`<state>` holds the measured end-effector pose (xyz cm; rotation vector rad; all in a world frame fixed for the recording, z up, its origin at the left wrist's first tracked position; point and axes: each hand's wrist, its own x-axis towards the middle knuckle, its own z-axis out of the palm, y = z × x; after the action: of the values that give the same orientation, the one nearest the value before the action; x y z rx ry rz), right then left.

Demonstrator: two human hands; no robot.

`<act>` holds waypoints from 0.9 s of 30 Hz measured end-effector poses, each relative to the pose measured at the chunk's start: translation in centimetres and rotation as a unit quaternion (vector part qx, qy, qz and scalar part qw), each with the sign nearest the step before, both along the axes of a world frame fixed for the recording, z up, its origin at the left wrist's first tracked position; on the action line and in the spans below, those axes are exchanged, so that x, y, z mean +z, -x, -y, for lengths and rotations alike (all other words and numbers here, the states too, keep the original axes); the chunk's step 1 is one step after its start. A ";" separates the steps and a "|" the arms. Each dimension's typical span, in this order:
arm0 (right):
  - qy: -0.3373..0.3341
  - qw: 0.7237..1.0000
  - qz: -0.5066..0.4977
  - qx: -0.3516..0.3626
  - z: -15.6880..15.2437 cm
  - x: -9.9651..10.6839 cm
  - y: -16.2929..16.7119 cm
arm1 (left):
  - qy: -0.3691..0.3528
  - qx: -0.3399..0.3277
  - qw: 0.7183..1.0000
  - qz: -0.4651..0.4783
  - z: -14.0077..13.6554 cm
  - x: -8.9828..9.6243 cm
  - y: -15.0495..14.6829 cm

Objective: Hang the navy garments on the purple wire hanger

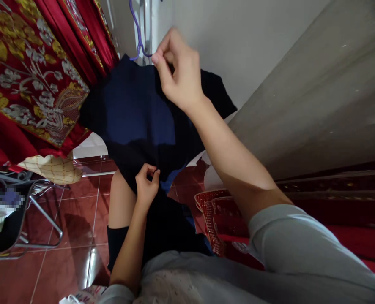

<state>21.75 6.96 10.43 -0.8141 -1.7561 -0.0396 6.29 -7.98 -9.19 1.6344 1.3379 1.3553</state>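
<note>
A dark navy garment (136, 109) hangs in front of me from a purple hanger (139, 42). My right hand (182, 69) is raised at the top of the garment, thumb and finger pinched together close to the hanger's lower bar. Whatever is between those fingertips is too small to make out. Lower down, my left hand (147, 181) pinches the front of the cloth with thumb and forefinger. Folds and dark shadow hide the detail of the fabric around both hands.
Red drapery with gold and silver embroidery (38, 71) hangs at the left. A metal-framed chair (44, 219) with things on it stands below, on red floor tiles (76, 219). At right are a pale grey surface (317, 97) and red beaded cloth (225, 211).
</note>
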 end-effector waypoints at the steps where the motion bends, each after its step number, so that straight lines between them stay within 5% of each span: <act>1: -0.001 1.000 0.011 0.006 0.1 0.3 0.2 | 0.007 -0.018 1.000 -0.020 -0.4 0.1 0.0; 5: 0.125 0.986 -0.097 0.055 1.6 -0.8 0.8 | -0.046 -0.061 0.995 -0.069 -3.1 3.5 1.0; 9: 0.206 0.953 -0.195 0.104 2.5 -1.5 0.6 | -0.236 -0.056 0.969 -0.056 -7.8 11.4 2.3; 13: 0.207 0.960 -0.155 0.109 2.9 -0.8 -0.2 | -0.290 -0.099 0.941 -0.144 -13.0 17.4 2.7; 17: 0.182 0.972 -0.118 0.093 2.0 -1.6 -1.0 | -0.267 -0.109 0.945 -0.156 -14.9 18.4 2.1; 21: 0.135 0.987 -0.042 0.080 0.1 -5.4 -0.8 | -0.275 -0.087 0.944 -0.160 -14.9 19.4 1.8; 27: 0.083 0.964 0.239 0.078 1.9 -12.6 0.9 | -0.280 0.036 0.959 -0.040 -19.8 21.3 8.8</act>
<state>20.84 5.11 -2.20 -0.8297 -2.3015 0.0202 -2.54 11.84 12.12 2.0339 1.1241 1.8489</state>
